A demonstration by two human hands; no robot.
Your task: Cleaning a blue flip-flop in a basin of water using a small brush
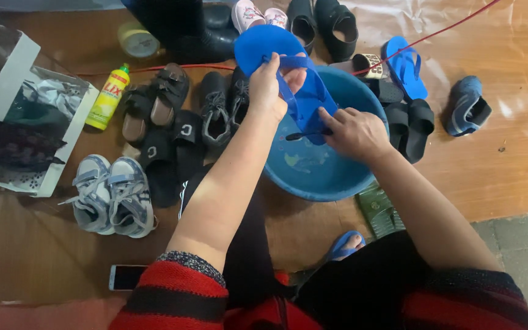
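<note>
The blue flip-flop is up over the blue basin, its heel end dipping toward the water and its toe end raised toward the row of shoes beyond. My left hand has its fingers closed around the strap, holding the sandal up. My right hand has its fingers pinched shut on a small dark brush, which lies against the lower part of the sole, just above the water. The basin sits on the brown floor right in front of my knees. To its left stand a yellow bottle, black sandals and grey-white sneakers. A second blue flip-flop lies beyond the basin on the right.
</note>
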